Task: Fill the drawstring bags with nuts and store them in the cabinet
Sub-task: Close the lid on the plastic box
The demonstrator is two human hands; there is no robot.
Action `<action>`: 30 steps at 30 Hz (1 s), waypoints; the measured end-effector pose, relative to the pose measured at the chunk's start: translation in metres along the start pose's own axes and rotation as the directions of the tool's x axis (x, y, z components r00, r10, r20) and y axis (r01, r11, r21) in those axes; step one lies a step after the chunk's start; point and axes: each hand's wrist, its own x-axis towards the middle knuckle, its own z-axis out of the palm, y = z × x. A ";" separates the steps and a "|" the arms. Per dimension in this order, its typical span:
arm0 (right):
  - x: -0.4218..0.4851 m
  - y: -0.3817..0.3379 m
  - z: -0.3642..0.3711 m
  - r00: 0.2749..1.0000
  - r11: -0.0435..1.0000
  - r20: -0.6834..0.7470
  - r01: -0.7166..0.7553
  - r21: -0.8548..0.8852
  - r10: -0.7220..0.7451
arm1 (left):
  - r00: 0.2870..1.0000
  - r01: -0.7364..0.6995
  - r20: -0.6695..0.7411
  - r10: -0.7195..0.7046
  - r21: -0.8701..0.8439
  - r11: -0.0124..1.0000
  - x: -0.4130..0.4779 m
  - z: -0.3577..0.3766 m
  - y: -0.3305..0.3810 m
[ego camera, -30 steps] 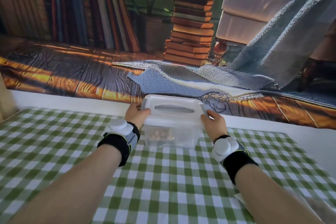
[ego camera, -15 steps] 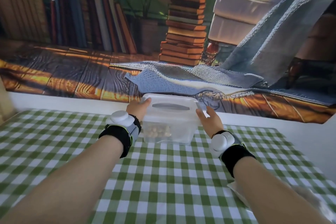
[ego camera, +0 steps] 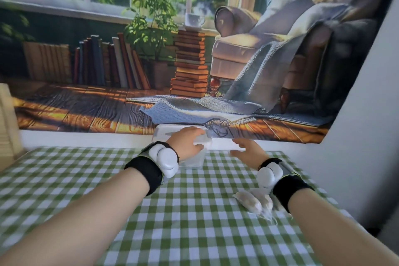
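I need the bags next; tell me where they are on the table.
The drawstring bags lie on the checked tablecloth at the right, just under the right wrist, nearer the camera than the plastic box.

Two bare hands are in view: the left hand (ego camera: 187, 143) and the right hand (ego camera: 246, 149). Two black wristbands are worn, one on the left wrist (ego camera: 145, 169) and one on the right wrist (ego camera: 290, 188); each carries one white rounded device. One clear plastic box (ego camera: 194, 158) stands on the counter (ego camera: 86, 179), topped by one lid (ego camera: 170, 133). At least two small filled drawstring bags (ego camera: 248, 202) lie side by side under the right forearm; blur prevents an exact count. One checked cloth covers the counter. One printed backdrop (ego camera: 108, 93) hangs behind.
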 end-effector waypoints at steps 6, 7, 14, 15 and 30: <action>-0.027 0.000 -0.034 0.996 0.996 -0.054 0.067 -0.053 -0.070 | 0.998 -0.053 0.038 0.051 0.049 0.997 -0.014 -0.005 0.031; -0.028 0.002 -0.038 0.995 0.996 -0.063 0.072 -0.054 -0.076 | 0.998 -0.056 0.043 0.054 0.049 0.997 -0.012 -0.005 0.034; -0.009 0.027 -0.046 0.996 0.997 -0.069 0.054 -0.059 -0.058 | 0.993 -0.061 0.099 0.062 -0.006 0.998 0.022 0.017 0.046; -0.002 0.030 -0.046 0.997 0.998 -0.063 0.045 -0.050 -0.048 | 0.993 -0.055 0.099 0.057 -0.014 0.998 0.029 0.022 0.046; 0.085 0.051 -0.153 0.992 0.992 -0.034 -0.125 0.022 0.125 | 0.974 -0.065 0.205 0.096 -0.151 0.986 0.183 -0.015 0.101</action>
